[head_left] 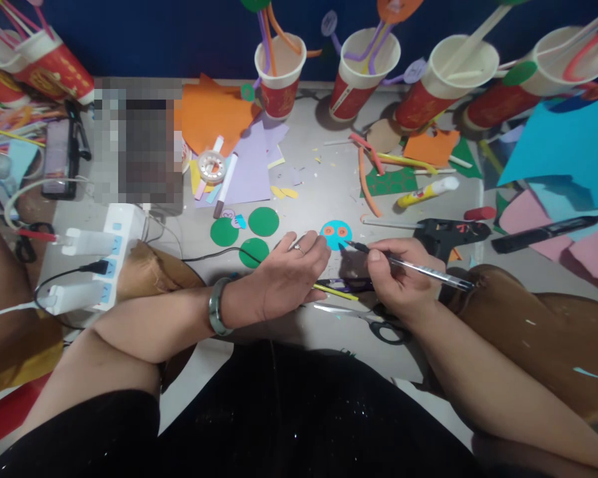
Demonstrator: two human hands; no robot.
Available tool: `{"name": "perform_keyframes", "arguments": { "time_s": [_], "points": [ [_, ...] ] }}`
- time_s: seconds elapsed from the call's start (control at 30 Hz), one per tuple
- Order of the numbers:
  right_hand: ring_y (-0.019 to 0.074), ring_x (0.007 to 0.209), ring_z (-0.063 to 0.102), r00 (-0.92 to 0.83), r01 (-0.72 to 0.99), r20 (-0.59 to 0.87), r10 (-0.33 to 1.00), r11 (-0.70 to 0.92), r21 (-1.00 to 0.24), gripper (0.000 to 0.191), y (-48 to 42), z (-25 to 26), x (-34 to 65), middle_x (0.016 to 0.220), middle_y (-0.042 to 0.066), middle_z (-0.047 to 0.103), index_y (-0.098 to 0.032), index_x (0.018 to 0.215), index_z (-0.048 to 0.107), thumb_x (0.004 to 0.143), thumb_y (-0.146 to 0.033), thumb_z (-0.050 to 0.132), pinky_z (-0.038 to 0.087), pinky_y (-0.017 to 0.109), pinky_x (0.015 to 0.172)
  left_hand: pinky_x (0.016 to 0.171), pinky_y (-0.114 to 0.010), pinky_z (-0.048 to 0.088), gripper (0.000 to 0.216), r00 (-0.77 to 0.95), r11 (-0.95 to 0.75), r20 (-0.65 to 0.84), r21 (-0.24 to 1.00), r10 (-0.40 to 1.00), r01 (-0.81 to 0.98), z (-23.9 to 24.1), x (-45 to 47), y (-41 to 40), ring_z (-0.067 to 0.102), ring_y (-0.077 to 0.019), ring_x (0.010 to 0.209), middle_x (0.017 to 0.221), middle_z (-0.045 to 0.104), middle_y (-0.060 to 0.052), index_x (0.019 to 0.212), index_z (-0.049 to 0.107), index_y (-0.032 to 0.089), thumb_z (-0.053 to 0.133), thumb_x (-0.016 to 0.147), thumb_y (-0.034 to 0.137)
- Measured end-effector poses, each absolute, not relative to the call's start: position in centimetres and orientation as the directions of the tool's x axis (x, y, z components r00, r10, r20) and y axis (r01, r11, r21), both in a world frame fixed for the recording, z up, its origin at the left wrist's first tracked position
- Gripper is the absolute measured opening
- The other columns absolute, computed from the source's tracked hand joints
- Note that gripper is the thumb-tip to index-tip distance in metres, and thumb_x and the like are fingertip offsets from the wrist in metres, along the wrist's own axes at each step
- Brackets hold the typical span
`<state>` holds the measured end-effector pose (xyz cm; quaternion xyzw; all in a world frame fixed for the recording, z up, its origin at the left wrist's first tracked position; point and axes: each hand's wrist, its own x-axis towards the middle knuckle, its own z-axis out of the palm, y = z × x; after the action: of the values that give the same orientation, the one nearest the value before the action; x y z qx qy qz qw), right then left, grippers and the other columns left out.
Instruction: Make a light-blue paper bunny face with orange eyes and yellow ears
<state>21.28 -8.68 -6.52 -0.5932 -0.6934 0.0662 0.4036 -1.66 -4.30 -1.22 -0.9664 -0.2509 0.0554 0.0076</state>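
Observation:
My right hand (406,275) is closed around a clear-barrelled black pen (423,271), its tip at the lower right edge of a small blue paper circle (337,241). Two orange discs with drawn rings sit on the circle like eyes. My left hand (296,269), with a ring and a bracelet, has its fingers curled together and pressed at the circle's left edge. Three green paper circles (263,222) lie left of it. Below the hands are scissors (386,332) and a yellow stick (336,291), both partly covered.
Red paper cups (279,93) with pipe cleaners and sticks line the back. A glue gun (451,234), glue stick (426,192) and black marker (548,234) lie right. On the left are a power strip (122,229), tape roll (212,166) and coloured paper (252,162). A cable runs under my left hand.

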Motion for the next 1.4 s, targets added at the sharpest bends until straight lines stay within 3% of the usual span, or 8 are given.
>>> {"name": "perform_keyframes", "arguments": {
  "time_s": [0.27, 0.5, 1.0, 1.4],
  "points": [
    [0.0159, 0.060, 0.067, -0.039, 0.772, 0.533, 0.845, 0.364, -0.521, 0.006, -8.5, -6.2, 21.1, 0.080, 0.001, 0.074, -0.025, 0.095, 0.069, 0.092, -0.025, 0.064, 0.055, 0.029, 0.056, 0.109, -0.043, 0.044, 0.062, 0.862, -0.870, -0.116, -0.041, 0.493, 0.491, -1.0, -1.5, -4.3, 0.052, -0.0314, 0.134, 0.143, 0.061, -0.020, 0.139, 0.060, 0.005, 0.060, 0.101, 0.054],
    [0.0170, 0.060, 0.066, 0.001, 0.770, 0.485, 0.874, 0.309, -0.558, 0.008, -8.6, -6.4, 21.3, 0.077, 0.002, 0.072, -0.026, 0.092, 0.070, 0.092, -0.032, 0.064, 0.055, 0.031, 0.056, 0.106, -0.043, 0.045, 0.059, 0.863, -0.871, -0.121, -0.033, 0.491, 0.491, -1.0, -1.5, -4.3, 0.053, -0.0319, 0.132, 0.140, 0.062, -0.020, 0.134, 0.062, 0.006, 0.061, 0.100, 0.054],
    [0.0149, 0.058, 0.068, -0.038, 0.731, 0.491, 0.870, 0.360, -0.580, 0.009, -8.6, -5.4, 20.5, 0.075, 0.000, 0.074, -0.024, 0.095, 0.071, 0.086, -0.025, 0.071, 0.055, 0.027, 0.056, 0.108, -0.042, 0.044, 0.066, 0.862, -0.870, -0.124, -0.026, 0.491, 0.492, -1.0, -1.5, -4.3, 0.053, -0.0312, 0.131, 0.142, 0.061, -0.019, 0.140, 0.058, 0.003, 0.063, 0.099, 0.054],
    [0.0160, 0.060, 0.069, -0.066, 0.726, 0.457, 0.887, 0.357, -0.588, 0.007, -8.4, -6.0, 20.8, 0.075, 0.000, 0.074, -0.025, 0.094, 0.072, 0.089, -0.026, 0.067, 0.055, 0.028, 0.057, 0.105, -0.043, 0.045, 0.065, 0.863, -0.872, -0.126, -0.042, 0.490, 0.488, -1.1, -1.5, -4.3, 0.055, -0.0314, 0.129, 0.142, 0.061, -0.020, 0.139, 0.059, 0.003, 0.061, 0.100, 0.055]
  ]
}}
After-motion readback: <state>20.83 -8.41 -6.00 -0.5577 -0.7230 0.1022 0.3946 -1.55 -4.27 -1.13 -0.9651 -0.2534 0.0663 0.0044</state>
